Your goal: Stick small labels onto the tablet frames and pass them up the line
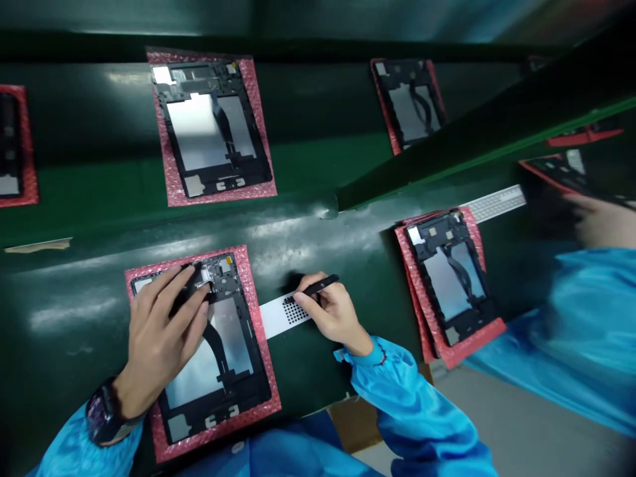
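My left hand (161, 324) lies with its fingers spread over the top of a black tablet frame (221, 424), and a dark strip sits under the fingertips. This frame rests on pink bubble wrap (253, 298) on the green bench (318, 258). My right hand (330, 311) grips a slim black tool (320, 285), just to the right of the frame. Its tip is hidden behind the hand. Below that hand lies a white strip (273, 317) carrying rows of tiny black dots, and my fingers are at its end.
Several more tablet frames, such as one (211, 126) and another (450, 278), lie on pink wrap along the bench. A co-worker's hand (601, 222) and blue sleeve (561, 344) are at the right. A dark green rail (437, 159) crosses the upper right.
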Motion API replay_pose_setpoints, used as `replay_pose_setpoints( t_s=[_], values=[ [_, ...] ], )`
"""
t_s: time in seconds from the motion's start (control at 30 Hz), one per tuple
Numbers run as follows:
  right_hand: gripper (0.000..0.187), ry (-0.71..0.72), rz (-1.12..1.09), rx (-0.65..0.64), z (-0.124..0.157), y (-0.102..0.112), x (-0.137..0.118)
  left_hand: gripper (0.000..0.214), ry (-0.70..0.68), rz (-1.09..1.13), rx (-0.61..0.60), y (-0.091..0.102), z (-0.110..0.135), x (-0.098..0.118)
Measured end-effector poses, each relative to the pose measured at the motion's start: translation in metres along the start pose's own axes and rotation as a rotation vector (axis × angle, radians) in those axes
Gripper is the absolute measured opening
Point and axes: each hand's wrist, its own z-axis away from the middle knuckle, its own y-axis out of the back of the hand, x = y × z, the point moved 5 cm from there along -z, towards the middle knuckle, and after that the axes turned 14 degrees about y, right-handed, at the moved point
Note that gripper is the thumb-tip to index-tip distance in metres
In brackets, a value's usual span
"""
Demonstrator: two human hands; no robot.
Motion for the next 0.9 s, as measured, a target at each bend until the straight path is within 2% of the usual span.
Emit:
replay_pose_setpoints(
  t_s=[0.1, 0.3, 0.37, 0.43, 0.53, 0.6, 0.67, 0.77, 0.9],
  values=[
    [0.014, 0.006, 0.002, -0.039, -0.002, 0.002, 0.001, 0.053, 0.014, -0.019, -0.010, 0.002, 0.001, 0.003],
    [0.020, -0.219, -0.251, 0.001, -0.002, 0.017, 0.005, 0.055, 0.029, 0.002, -0.037, -0.002, 0.012, 0.012],
    [0.019, -0.213, -0.276, 0.017, -0.007, 0.015, -0.003, 0.057, 0.017, -0.004, -0.041, -0.006, 0.017, 0.017],
    [0.014, -0.129, -0.235, 0.001, -0.018, 0.002, -0.013, 0.060, 0.008, -0.032, -0.040, -0.011, 0.020, 0.021],
    [0.008, -0.011, -0.222, -0.085, -0.041, -0.035, -0.020, 0.059, 0.025, -0.076, -0.031, -0.020, 0.023, 0.022],
    [0.008, 0.023, -0.255, -0.130, -0.055, -0.061, -0.015, 0.054, 0.039, -0.083, -0.034, -0.024, 0.025, 0.021],
    [0.010, 0.039, -0.275, -0.143, -0.064, -0.077, -0.006, 0.047, 0.040, -0.070, -0.040, -0.028, 0.027, 0.021],
    [0.011, 0.053, -0.264, -0.142, -0.065, -0.083, 0.006, 0.040, 0.043, -0.047, -0.035, -0.033, 0.029, 0.024],
    [0.011, 0.092, -0.187, -0.137, -0.059, -0.076, 0.010, 0.037, 0.043, -0.047, -0.029, -0.038, 0.029, 0.029]
  ],
)
